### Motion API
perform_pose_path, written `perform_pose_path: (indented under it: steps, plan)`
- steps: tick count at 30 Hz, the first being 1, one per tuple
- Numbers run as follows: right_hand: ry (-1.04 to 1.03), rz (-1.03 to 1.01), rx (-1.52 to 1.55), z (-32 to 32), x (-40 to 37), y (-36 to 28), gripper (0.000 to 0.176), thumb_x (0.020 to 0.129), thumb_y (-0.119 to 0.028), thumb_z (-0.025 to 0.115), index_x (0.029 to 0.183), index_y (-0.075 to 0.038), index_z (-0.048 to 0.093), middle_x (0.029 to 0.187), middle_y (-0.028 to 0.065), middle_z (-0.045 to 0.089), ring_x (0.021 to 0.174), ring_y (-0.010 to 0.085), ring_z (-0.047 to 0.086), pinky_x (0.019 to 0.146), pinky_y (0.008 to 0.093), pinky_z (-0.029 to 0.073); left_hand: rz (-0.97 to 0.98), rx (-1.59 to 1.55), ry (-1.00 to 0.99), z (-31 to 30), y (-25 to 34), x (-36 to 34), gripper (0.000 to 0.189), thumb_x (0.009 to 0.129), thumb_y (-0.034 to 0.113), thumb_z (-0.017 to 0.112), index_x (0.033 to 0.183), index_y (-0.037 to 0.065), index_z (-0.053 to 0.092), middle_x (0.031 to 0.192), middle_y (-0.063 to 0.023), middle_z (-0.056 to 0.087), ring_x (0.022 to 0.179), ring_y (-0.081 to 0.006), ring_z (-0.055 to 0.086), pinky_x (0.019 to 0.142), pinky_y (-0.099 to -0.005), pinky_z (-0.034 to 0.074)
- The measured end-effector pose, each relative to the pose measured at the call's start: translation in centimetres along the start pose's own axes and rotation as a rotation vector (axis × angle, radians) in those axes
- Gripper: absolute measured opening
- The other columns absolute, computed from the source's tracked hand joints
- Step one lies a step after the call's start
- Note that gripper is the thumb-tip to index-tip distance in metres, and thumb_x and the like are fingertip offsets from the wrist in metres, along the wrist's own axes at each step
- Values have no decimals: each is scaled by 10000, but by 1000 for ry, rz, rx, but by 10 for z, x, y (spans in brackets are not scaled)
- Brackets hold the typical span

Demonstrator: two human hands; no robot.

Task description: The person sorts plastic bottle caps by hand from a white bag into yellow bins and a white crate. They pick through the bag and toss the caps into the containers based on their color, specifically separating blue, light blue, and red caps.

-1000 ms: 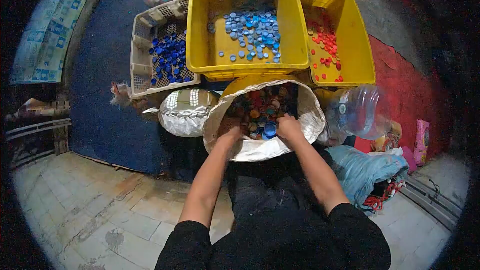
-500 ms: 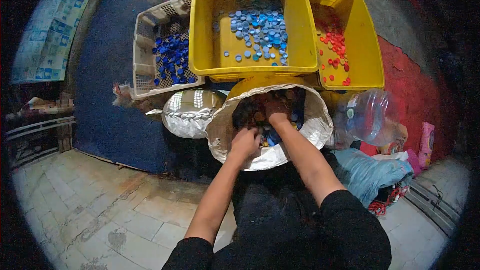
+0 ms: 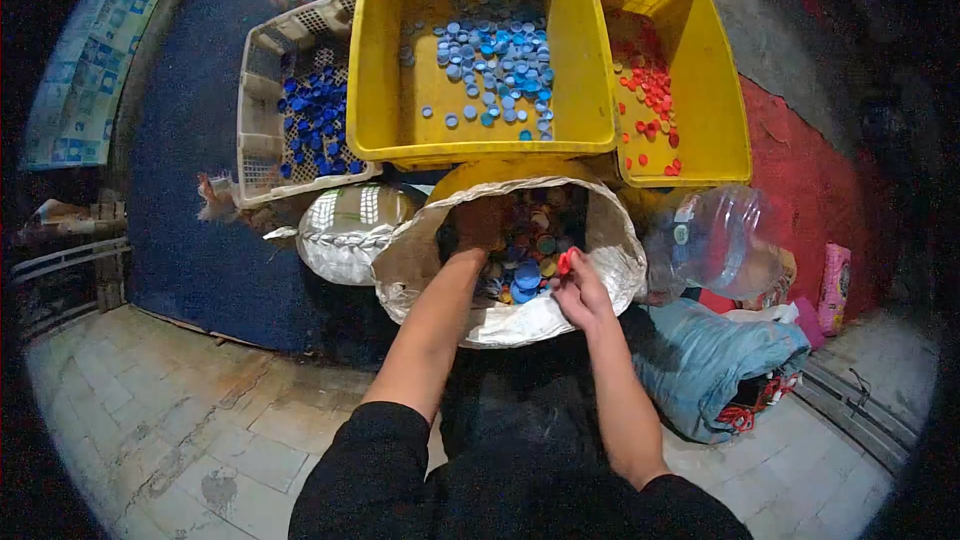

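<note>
A silver-lined sack [image 3: 605, 240] stands open in front of me, filled with mixed coloured bottle caps [image 3: 535, 240]. My left hand [image 3: 478, 225] reaches deep into the caps at the sack's left side; whether it grips any is hidden. My right hand [image 3: 580, 290] is at the sack's near right rim, pinching a red cap [image 3: 565, 262] between its fingertips.
Beyond the sack stand a yellow crate [image 3: 380, 90] with light blue caps, a second yellow crate [image 3: 715, 90] with red caps, and a white basket [image 3: 255, 105] with dark blue caps. A tied silver bag [image 3: 345, 230], a clear plastic jug [image 3: 715, 240] and a blue bag [image 3: 715, 355] flank the sack.
My right hand has pulled back from the middle of the sack to its near rim, now with a red cap. My left hand has pushed farther into the caps.
</note>
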State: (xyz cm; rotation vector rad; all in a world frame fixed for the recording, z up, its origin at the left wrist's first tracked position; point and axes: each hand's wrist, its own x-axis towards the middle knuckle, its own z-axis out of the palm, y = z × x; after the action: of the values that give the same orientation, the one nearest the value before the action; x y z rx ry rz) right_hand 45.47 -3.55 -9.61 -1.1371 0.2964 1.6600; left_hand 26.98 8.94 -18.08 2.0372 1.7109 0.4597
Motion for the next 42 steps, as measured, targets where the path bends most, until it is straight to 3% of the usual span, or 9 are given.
perform_pose_path:
  steps: [9,13,15,19,26,29,31,37,42]
  plan:
    - [-71,88,-395,8,70,10,147,810,-29,483,907,23,581,830,157,587,781,202,587,557,264,469,-531,-380,-413,-92,27,-42,431,890,359,547,1147,18,599,1004,-158,661,938,-293,631,822,-384,496]
    - [115,221,-729,39,122,17,264,790,-159,514,985,6,582,865,172,628,719,248,618,568,337,485,-387,-525,-156,-106,13,-92,360,894,270,582,1126,-4,592,912,-164,666,807,-240,631,769,-333,486]
    - [-65,-1024,-1822,55,131,26,362,833,-256,527,1122,-41,556,1048,211,627,882,360,630,747,437,510,-455,-787,-113,-115,14,-117,315,891,216,619,1132,14,602,916,-61,670,831,-130,618,760,-269,488]
    - [-72,-735,-2195,64,147,36,420,875,-332,502,1233,-112,511,1229,212,544,1075,396,553,902,467,456,-579,-808,-156,-153,31,-139,274,910,184,591,1117,5,601,895,-65,661,805,-104,603,745,-246,481]
    - [-90,-694,-2058,35,176,41,385,899,-323,482,1164,-56,560,1163,206,583,1052,386,564,908,460,446,-583,-894,-37,-144,29,-142,265,922,194,561,1107,8,603,859,-60,641,771,-109,587,714,-253,476]
    - [-128,-1227,-1899,13,172,29,275,889,-261,518,1048,-55,605,1037,199,630,891,322,630,727,420,510,-647,-1124,-41,-124,24,-135,236,923,177,537,1074,11,610,890,-68,640,777,-108,582,729,-250,470]
    - [77,149,-1124,26,126,-3,291,881,-139,502,1161,-61,511,1082,176,584,709,217,592,541,359,482,-668,-1258,-44,-102,18,-130,219,916,159,528,1055,13,614,913,-76,642,782,-108,583,739,-247,466]
    - [-85,106,-206,30,0,-37,163,846,-68,503,1007,-77,527,912,112,576,498,93,361,392,213,289,-595,-158,-349,-52,24,-57,381,807,252,573,1152,92,586,1004,-191,647,914,-298,641,790,-382,497]
    - [-223,152,54,15,-28,-37,256,833,-114,526,1077,-40,549,965,118,597,822,229,580,696,341,504,-113,144,-346,-7,2,-12,651,738,299,648,1329,155,416,1042,-207,636,983,-352,618,839,-448,487]
